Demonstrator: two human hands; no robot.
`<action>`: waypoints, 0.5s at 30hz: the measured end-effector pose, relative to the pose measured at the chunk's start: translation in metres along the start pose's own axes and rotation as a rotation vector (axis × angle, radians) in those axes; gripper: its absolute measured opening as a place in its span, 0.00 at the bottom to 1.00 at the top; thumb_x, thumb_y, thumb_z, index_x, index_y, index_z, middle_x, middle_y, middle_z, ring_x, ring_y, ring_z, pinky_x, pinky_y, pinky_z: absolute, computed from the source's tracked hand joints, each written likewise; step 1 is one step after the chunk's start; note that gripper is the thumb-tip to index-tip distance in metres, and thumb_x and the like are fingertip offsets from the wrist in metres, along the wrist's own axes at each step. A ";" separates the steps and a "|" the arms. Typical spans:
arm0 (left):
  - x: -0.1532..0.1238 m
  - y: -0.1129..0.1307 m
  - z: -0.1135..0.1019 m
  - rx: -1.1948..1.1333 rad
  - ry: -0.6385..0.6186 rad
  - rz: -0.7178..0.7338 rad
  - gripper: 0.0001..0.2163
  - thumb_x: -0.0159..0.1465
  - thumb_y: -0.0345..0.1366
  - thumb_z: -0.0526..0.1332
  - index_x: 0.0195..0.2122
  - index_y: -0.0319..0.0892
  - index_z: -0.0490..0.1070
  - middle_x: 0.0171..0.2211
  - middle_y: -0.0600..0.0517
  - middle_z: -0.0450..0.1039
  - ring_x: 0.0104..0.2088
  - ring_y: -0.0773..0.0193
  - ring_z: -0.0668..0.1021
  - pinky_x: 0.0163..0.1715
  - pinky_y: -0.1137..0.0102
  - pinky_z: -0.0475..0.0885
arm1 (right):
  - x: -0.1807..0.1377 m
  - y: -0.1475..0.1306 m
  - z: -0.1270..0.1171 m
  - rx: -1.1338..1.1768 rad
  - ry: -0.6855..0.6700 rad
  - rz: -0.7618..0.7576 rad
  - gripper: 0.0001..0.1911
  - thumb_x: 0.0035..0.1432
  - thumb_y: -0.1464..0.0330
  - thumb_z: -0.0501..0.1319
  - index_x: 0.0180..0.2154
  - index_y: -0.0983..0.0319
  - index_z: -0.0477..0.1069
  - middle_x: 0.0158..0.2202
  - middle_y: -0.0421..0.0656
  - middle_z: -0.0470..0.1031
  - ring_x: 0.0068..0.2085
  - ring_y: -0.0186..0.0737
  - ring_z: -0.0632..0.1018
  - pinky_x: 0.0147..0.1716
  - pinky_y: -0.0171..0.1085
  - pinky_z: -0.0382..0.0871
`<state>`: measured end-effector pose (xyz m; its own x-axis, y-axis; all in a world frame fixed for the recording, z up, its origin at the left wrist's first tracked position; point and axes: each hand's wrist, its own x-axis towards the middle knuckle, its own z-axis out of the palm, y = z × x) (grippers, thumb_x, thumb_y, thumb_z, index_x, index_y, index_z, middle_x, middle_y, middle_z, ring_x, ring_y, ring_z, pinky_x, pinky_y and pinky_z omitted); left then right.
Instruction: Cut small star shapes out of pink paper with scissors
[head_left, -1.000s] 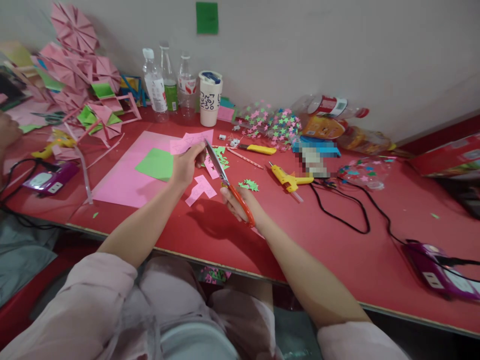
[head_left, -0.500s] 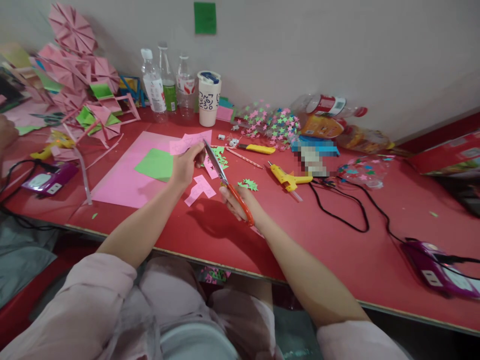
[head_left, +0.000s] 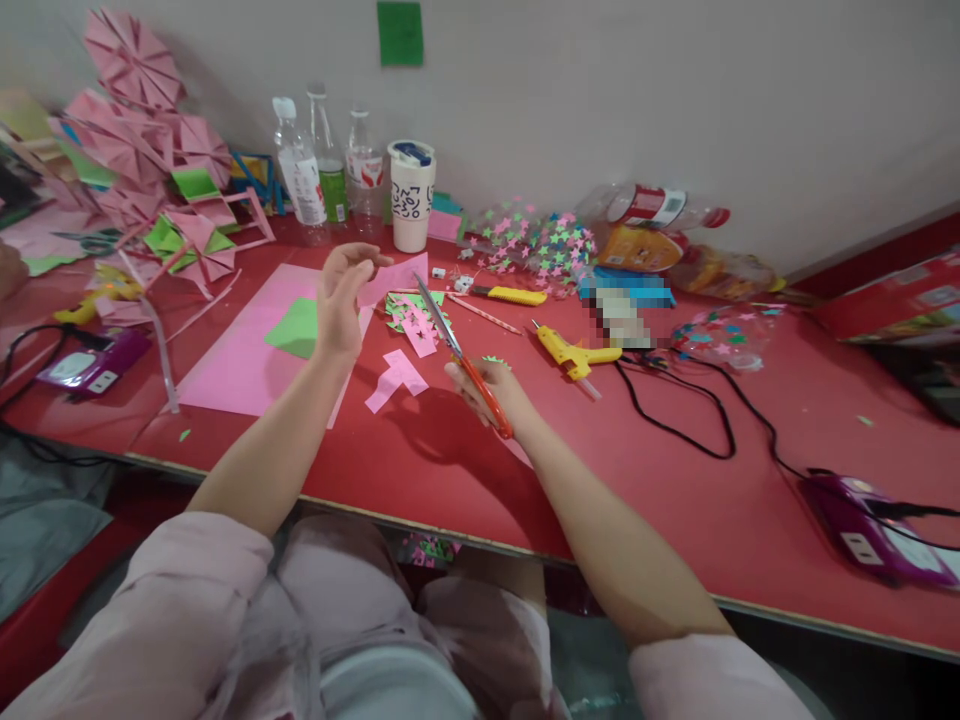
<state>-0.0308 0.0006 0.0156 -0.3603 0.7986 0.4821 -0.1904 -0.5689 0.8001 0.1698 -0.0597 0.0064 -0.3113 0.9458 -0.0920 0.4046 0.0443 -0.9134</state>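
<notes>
My right hand (head_left: 484, 392) is wrapped round scissors (head_left: 444, 322) with orange handles, the blades pointing away and looking nearly together. Their tips are by the end of a pink paper strip (head_left: 401, 274). My left hand (head_left: 341, 305) is raised beside that strip, fingers stretched and thumb apart, with nothing plainly gripped. Below it lie a large pink sheet (head_left: 232, 350) and a green paper piece (head_left: 294, 330), partly hidden by the hand. A small pile of green and pink cuttings (head_left: 412, 318) and a pink offcut (head_left: 396, 382) rest between the hands.
A yellow glue gun (head_left: 574, 352) and a yellow utility knife (head_left: 514, 295) lie to the right. Plastic bottles (head_left: 300, 175) and a white cup (head_left: 410, 205) stand by the wall. Purple power strips (head_left: 874, 530) sit at both sides. Another person's hand (head_left: 11, 270) shows at far left.
My left hand has drawn back to the left and up from the scissor tips, its bent fingers now spread. The scissors stay nearly in place, and my right hand covers more green cuttings.
</notes>
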 end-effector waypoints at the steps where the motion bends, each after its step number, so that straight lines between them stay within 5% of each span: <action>1: 0.002 -0.001 -0.001 0.054 -0.008 -0.031 0.05 0.54 0.36 0.64 0.30 0.43 0.71 0.28 0.53 0.74 0.32 0.69 0.76 0.33 0.73 0.71 | 0.000 0.000 -0.001 -0.004 0.003 -0.008 0.26 0.50 0.46 0.58 0.20 0.59 0.55 0.11 0.32 0.53 0.14 0.28 0.58 0.13 0.31 0.50; 5: 0.004 -0.003 0.000 0.120 -0.064 -0.189 0.07 0.50 0.34 0.67 0.26 0.42 0.69 0.18 0.58 0.66 0.18 0.74 0.70 0.20 0.76 0.65 | 0.001 0.001 -0.005 0.006 -0.024 0.012 0.25 0.50 0.47 0.60 0.20 0.60 0.58 0.11 0.32 0.54 0.12 0.28 0.58 0.12 0.31 0.51; 15: -0.001 0.011 0.004 0.067 -0.270 -0.384 0.04 0.51 0.32 0.63 0.23 0.41 0.69 0.15 0.55 0.70 0.12 0.76 0.66 0.10 0.77 0.54 | 0.001 0.000 -0.010 0.054 -0.104 0.066 0.23 0.50 0.49 0.61 0.22 0.61 0.61 0.08 0.30 0.53 0.10 0.27 0.57 0.10 0.30 0.52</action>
<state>-0.0293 -0.0055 0.0255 -0.0230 0.9763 0.2153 -0.2005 -0.2155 0.9557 0.1779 -0.0554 0.0104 -0.3739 0.9076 -0.1910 0.3813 -0.0373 -0.9237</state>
